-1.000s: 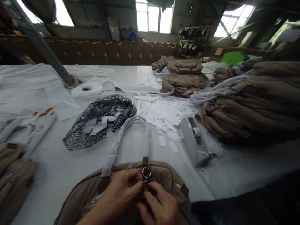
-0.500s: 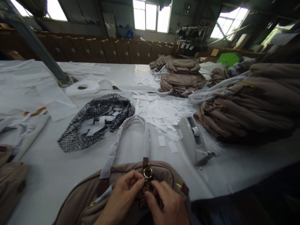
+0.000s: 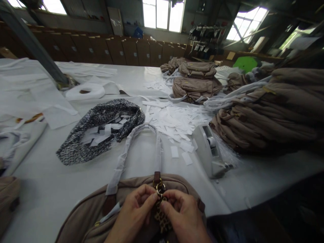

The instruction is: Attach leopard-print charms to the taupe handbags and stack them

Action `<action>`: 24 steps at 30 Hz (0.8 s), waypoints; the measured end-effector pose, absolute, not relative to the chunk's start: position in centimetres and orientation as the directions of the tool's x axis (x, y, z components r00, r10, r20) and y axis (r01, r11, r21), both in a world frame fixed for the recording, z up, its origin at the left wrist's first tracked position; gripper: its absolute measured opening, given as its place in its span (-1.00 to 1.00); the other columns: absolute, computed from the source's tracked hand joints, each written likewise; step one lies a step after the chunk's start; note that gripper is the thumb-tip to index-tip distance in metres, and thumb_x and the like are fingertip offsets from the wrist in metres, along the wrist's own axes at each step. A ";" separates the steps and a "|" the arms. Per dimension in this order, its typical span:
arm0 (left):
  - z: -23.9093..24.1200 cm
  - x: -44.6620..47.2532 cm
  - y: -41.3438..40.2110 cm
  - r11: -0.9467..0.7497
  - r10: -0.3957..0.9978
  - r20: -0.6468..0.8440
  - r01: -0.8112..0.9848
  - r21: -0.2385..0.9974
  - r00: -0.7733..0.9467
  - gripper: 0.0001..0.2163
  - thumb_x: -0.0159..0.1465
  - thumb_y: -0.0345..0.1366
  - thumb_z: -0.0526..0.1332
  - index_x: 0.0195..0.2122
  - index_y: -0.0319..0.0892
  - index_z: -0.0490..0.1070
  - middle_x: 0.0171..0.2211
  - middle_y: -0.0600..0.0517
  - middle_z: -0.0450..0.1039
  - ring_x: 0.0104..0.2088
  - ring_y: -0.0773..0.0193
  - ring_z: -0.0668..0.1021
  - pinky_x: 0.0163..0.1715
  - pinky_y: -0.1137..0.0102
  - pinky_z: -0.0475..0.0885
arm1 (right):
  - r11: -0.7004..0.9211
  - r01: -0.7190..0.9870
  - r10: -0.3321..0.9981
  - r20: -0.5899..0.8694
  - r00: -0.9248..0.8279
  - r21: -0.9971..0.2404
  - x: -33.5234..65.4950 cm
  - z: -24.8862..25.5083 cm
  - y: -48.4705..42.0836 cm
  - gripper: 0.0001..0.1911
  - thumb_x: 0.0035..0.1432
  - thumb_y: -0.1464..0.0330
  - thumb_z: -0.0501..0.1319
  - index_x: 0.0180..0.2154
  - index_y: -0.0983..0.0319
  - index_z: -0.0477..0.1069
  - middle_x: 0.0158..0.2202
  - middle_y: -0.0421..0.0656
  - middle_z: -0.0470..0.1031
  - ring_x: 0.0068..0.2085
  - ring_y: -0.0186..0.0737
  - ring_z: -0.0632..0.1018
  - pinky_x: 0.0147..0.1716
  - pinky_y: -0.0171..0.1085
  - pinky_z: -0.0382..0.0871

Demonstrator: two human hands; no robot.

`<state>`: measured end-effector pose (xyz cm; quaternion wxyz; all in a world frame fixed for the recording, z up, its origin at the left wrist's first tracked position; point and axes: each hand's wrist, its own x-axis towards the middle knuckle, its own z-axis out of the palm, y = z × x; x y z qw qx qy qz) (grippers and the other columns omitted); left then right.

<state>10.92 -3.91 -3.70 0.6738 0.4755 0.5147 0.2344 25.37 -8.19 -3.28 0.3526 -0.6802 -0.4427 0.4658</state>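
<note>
A taupe handbag (image 3: 136,184) lies in front of me, its handle (image 3: 124,152) wrapped in white film and standing up. From the brown tab at the handle's right base hangs a gold key ring (image 3: 160,187). A leopard-print charm (image 3: 162,217) dangles below that ring against the bag. My left hand (image 3: 138,209) pinches the ring's lower left side between thumb and forefinger. My right hand (image 3: 182,212) is closed at the top of the charm, just under the ring. The fingertips hide the exact joint between ring and charm.
A grey tape dispenser (image 3: 209,152) stands to the right, beside scattered white paper slips (image 3: 174,118). A black-and-white knit piece (image 3: 101,131) holds more slips. Taupe bags are piled at right (image 3: 273,114) and farther back (image 3: 196,88). A metal post (image 3: 37,47) rises at left.
My right hand has moved up and closed near the ring, and more of the leopard-print charm shows below. My left hand keeps its pinch. The view has shifted slightly.
</note>
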 end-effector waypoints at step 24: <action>-1.7 10.4 -1.9 0.163 0.766 -0.405 0.457 0.874 0.500 -0.81 0.14 -0.26 0.16 -0.50 -0.24 0.47 -0.54 0.09 0.44 -0.49 0.36 0.41 -0.51 0.53 0.24 | -0.367 0.194 0.929 -0.346 0.133 -0.910 25.9 -3.5 -8.1 -0.65 -0.06 0.44 0.21 -0.15 0.24 0.47 -0.50 -0.22 0.49 -0.47 -0.28 0.49 -0.47 -0.35 0.36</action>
